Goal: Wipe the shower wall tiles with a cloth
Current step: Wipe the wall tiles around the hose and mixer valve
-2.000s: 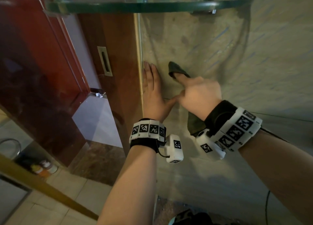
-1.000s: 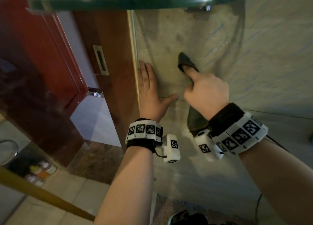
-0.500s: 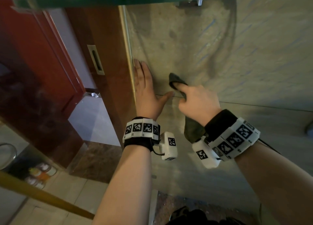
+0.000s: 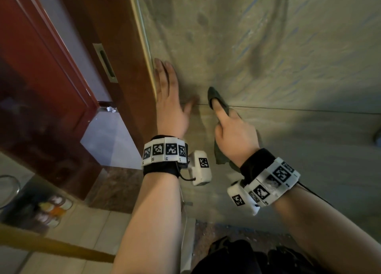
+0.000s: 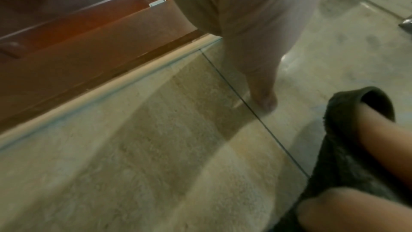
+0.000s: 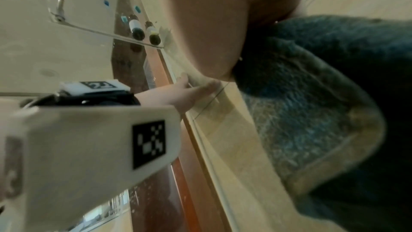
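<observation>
A dark green cloth (image 4: pixel 218 100) lies against the beige wall tiles (image 4: pixel 288 57), right on the horizontal grout line. My right hand (image 4: pixel 231 127) holds it: the index finger is stretched out and presses the cloth's tip to the wall, while the other fingers curl round the bunched rest, which hangs below the palm (image 6: pixel 323 112). My left hand (image 4: pixel 169 100) rests flat on the tile beside the door frame, fingers straight, thumb spread toward the cloth (image 5: pixel 347 130). The two hands are a short gap apart.
A reddish wooden door frame (image 4: pixel 123 67) with a metal strike plate (image 4: pixel 105 63) borders the tiles on the left. A glass shelf with small bottles (image 6: pixel 142 29) hangs above. Wet streaks mark the upper tile. Floor tiles (image 4: pixel 82 222) and dark clothing show below.
My right hand has slid the cloth down the wall from the upper tile to the grout line. The view tilted down, so the glass shelf left the head view. My left hand stayed planted.
</observation>
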### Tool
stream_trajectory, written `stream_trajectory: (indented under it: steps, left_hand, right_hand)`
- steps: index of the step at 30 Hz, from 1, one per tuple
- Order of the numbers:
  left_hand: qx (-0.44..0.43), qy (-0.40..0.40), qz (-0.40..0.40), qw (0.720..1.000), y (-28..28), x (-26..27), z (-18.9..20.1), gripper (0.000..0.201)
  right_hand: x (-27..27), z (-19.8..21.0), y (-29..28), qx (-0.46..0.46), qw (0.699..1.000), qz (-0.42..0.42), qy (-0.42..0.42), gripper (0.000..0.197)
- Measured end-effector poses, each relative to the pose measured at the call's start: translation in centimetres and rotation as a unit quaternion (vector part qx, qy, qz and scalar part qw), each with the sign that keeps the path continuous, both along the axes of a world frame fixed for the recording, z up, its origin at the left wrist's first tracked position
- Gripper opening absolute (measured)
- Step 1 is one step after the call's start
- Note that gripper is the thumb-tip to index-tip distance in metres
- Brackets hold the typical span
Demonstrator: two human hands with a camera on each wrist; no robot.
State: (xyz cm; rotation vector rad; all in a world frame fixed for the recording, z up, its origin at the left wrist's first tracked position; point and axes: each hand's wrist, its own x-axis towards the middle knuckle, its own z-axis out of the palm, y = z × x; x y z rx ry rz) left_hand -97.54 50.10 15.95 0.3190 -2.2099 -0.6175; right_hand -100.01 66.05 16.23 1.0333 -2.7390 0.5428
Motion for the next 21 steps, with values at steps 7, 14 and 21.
stream_trajectory:
  steps: [7,14,21]
  left_hand:
    - [0.006,0.059,0.005,0.998,0.0,-0.8,-0.5,0.076]
    - [-0.024,0.066,0.021,0.997,-0.1,-1.2,-0.9,0.074]
    - [-0.016,0.038,0.01,0.999,-0.3,-0.8,-0.8,0.075]
  right_hand:
    - [-0.8,-0.5,-2.1,0.02,1.0,-0.008,0.015,0.059]
    - [-0.6,-0.4,-1.1,-0.011,0.993,-0.108,0.038,0.06]
    - [-0.7,0.2,-3.3,0.002,0.999,-0.026,0.026,0.058]
